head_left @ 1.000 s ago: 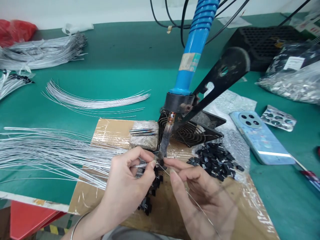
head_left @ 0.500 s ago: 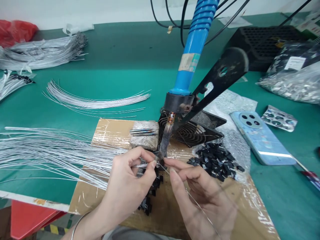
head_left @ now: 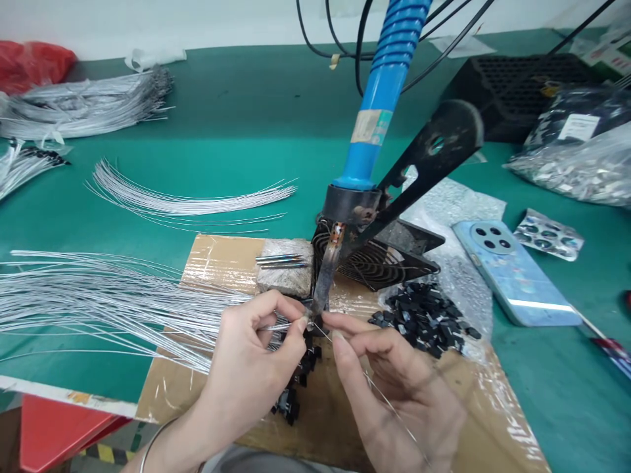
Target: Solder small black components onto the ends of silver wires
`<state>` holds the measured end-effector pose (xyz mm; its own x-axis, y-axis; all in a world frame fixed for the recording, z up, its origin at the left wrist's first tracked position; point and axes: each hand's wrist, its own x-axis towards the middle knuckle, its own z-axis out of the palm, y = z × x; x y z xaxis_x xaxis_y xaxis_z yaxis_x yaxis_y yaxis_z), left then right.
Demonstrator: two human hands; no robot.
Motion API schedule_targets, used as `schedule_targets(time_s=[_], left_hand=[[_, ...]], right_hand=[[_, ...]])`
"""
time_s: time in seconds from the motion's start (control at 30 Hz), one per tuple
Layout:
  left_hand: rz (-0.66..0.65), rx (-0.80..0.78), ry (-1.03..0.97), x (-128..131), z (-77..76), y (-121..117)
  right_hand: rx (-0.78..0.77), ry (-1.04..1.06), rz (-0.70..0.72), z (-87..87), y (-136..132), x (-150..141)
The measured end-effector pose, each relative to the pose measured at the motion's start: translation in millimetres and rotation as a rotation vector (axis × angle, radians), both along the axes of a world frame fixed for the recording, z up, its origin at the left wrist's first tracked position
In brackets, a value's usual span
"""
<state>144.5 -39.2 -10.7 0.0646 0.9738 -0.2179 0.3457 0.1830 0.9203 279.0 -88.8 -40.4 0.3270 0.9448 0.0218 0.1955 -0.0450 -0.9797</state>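
at the lower centre of the frame, the left hand (head_left: 259, 358) has thumb and finger closed on a small piece (head_left: 310, 322), just below the tip of the iron (head_left: 372, 131). the right hand (head_left: 394, 381) pinches a thin wire (head_left: 394, 410) pointing there. it seems a soldering step; the next move calls for steady fingers.

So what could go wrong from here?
The left hand and right hand are very close to the metal tip of the blue iron; if it's hot, a small slip might burn a finger. The many loose wires beside the left hand could snag and jog it. Anything dripping from the tip might land on the black pieces nearby.
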Motion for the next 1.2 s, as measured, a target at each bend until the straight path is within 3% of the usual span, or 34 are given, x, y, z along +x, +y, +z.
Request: schedule_targets(time_s=[0.4,0.77,1.2], left_hand=[[-0.013,0.018,0.015,-1.7,-1.4,-3.4],[-0.010,0.012,0.047,0.1,-1.4,-2.7],[-0.024,0.033,0.026,-1.9,-1.5,-3.5]], right_hand=[[0.063,-0.016,-0.063,0.8,0.1,-4.2],[0.163,-0.117,-0.022,-12.0,0.4,-0.2],[0.220,-0.138,-0.033,-11.4,0.3,-0.8]])
